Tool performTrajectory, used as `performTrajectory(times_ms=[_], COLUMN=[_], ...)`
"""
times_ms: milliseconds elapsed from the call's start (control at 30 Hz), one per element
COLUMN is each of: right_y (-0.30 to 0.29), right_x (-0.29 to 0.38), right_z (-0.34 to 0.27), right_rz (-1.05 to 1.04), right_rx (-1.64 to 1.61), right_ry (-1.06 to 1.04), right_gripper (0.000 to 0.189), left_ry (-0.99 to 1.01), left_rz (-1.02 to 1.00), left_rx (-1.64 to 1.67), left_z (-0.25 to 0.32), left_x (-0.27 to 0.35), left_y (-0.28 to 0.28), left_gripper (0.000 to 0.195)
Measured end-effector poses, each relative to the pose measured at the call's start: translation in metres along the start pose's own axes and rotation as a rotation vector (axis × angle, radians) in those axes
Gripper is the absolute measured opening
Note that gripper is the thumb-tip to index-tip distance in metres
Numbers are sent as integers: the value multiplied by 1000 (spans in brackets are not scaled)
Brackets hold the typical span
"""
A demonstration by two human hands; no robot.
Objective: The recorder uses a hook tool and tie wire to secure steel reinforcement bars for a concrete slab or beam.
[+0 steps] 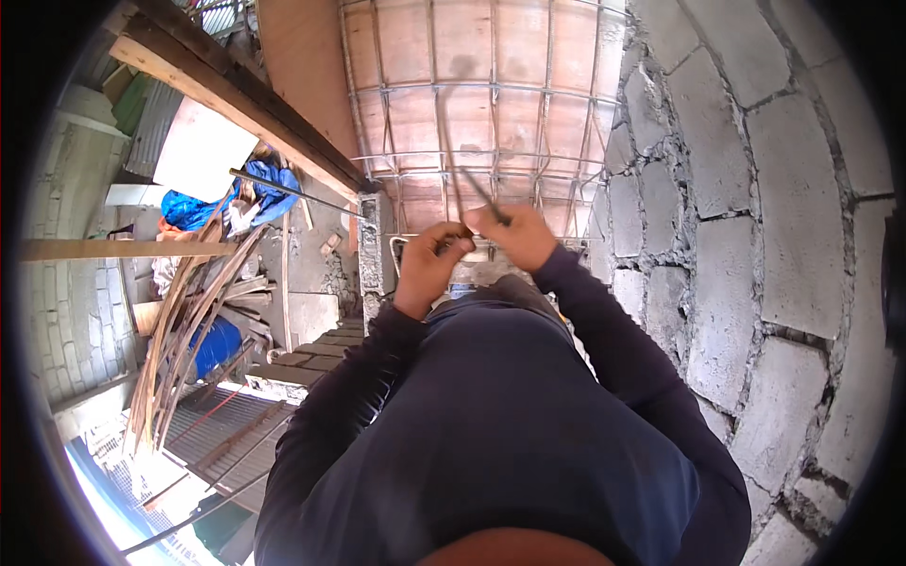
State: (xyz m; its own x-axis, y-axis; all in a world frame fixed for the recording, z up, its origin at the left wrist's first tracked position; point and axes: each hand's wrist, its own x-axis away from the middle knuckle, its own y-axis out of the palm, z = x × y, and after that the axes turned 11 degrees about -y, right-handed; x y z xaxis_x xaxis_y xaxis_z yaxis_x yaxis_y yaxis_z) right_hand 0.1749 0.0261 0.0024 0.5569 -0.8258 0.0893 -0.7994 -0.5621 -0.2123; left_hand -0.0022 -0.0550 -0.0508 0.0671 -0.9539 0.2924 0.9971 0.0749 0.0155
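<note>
In front of my torso both hands are close together over a grid of steel rebar [492, 86]. My right hand [522, 235] is closed around a thin dark metal rod [481, 192], which slants up and to the left from the fist; its exact kind is blurred. My left hand [428, 265] has its thumb and fingers pinched at the lower end of a thin bent wire [451, 156]. That wire rises above the hands and is blurred at its top. Behind the rebar lie pinkish plywood panels [463, 42].
A rough concrete block wall [800, 212] runs along my right. To the left are a timber beam [233, 106], a projecting steel bar [297, 191] and a narrow block column [371, 244]. Beyond these lie wood strips [187, 311], blue tarpaulin [269, 187] and a blue drum [216, 347].
</note>
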Motion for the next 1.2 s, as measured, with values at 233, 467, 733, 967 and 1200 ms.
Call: performTrajectory(times_ms=[233,467,733,967,1200], right_y=[35,15,60,95,116], right_x=[-25,-71,-201,-318,-383], right_z=[91,153,235,312,346], right_rz=[43,161,125,178,200], right_rx=[-355,-349,-314,-311,-257], right_ry=[74,229,563,611,639], right_gripper=[30,36,30,29,26], left_ry=[-99,328,413,648,736], left_rz=[309,1262,1331,1405,1441], left_rx=[-319,-211,-431,14,94], left_z=[-8,56,67,49,55], left_x=[2,-43,-133,-170,-185], left_y=[-20,-215,-333,-320,-338], left_gripper=[22,48,58,57,41])
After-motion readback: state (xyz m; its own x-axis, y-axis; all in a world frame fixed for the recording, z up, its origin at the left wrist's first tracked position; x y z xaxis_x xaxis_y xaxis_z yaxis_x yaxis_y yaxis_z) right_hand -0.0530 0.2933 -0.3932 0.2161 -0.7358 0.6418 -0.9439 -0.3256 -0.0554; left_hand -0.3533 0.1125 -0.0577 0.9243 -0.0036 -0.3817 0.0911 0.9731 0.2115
